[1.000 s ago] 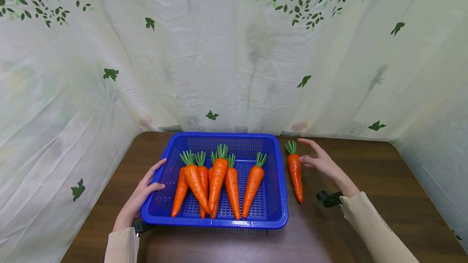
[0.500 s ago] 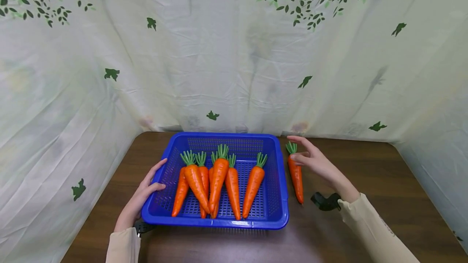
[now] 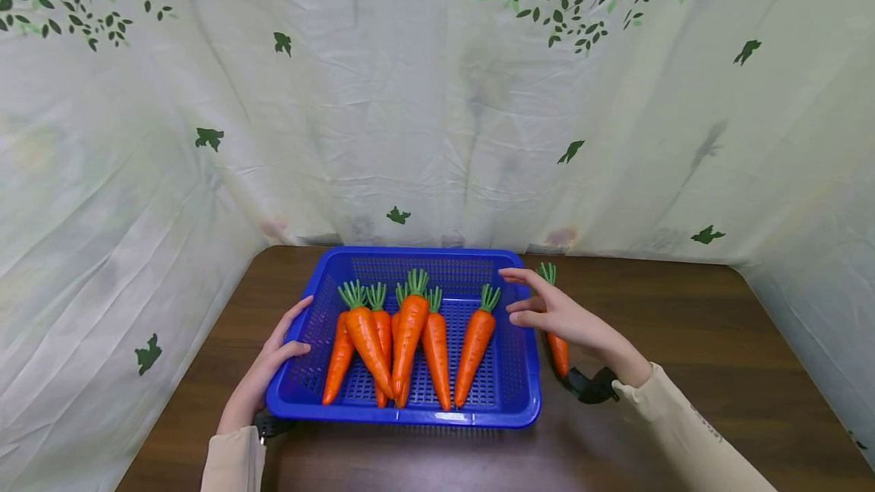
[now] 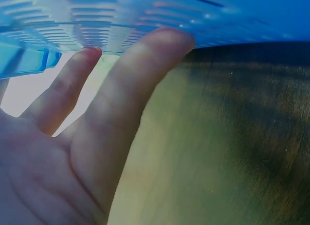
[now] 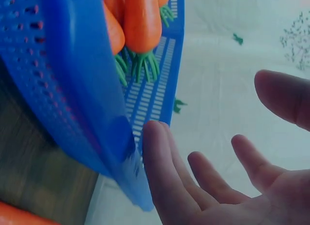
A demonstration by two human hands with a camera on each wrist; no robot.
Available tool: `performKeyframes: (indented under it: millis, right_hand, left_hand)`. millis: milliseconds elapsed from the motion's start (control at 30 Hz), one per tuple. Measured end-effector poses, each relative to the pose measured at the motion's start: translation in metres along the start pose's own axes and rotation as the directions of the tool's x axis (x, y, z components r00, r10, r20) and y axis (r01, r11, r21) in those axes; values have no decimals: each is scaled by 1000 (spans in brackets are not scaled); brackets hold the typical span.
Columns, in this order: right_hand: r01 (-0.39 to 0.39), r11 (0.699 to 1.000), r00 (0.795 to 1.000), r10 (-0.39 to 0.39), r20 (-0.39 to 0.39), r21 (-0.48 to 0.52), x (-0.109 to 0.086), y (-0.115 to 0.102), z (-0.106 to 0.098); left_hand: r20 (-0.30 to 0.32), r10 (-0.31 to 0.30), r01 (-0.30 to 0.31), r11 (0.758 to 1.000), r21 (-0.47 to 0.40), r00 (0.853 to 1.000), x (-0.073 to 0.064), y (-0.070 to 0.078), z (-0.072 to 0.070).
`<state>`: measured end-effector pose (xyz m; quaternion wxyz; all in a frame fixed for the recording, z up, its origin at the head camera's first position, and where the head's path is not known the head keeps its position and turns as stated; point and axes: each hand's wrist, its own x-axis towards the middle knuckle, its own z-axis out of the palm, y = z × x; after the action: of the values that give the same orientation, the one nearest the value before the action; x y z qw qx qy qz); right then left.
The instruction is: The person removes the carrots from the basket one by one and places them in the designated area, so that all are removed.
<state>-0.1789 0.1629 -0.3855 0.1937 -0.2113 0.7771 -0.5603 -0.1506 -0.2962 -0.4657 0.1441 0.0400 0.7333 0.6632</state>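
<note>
My left hand (image 3: 263, 370) lies against the left side of a blue plastic basket (image 3: 410, 417), thumb and fingers fairly straight as they touch it. In the left wrist view, the thumb (image 4: 121, 94) meets the slotted wall. Over the basket's right rim hovers my right hand (image 3: 570, 317), its fingers spread and holding nothing. Just left of its fingertips, inside the basket, lies a carrot (image 3: 475, 351) with a green top. A loose carrot (image 3: 559, 357) rests on the table right of the basket, its middle hidden by the right hand.
More carrots (image 3: 366, 344), several of them overlapping, lie in the basket's left and middle part with tops toward the back. The brown wooden table (image 3: 690, 325) ends at a hanging white cloth (image 3: 437, 135) with leaf prints.
My right hand has moved left, from beside the loose carrot across it to the basket's right rim. The loose carrot stays on the table; the left hand and basket keep their places.
</note>
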Motion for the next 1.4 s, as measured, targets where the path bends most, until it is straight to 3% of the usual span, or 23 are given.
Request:
performKeyframes:
  millis: [167, 433, 867, 1167, 1400]
  right_hand:
    - [5, 999, 999, -4, 36, -32, 3, -1, 9]
    - [-21, 1000, 995, 20, 94, 10, 9, -1, 21]
    - [-68, 996, 991, 62, 118, 52, 19, 1, 37]
    - [-146, 989, 985, 142, 99, 35, 23, -1, 45]
    - [-241, 966, 970, 235, 67, 94, 27, -2, 49]
  left_hand:
    - [-1, -11, 11, 1000, 6, 1000, -1, 0, 1]
    - [9, 2, -2, 1000, -3, 1000, 0, 0, 0]
    - [13, 15, -15, 1000, -10, 1000, 0, 0, 1]
    - [8, 8, -8, 1000, -7, 1000, 0, -1, 1]
    - [3, 23, -23, 1000, -18, 1000, 1, 0, 1]
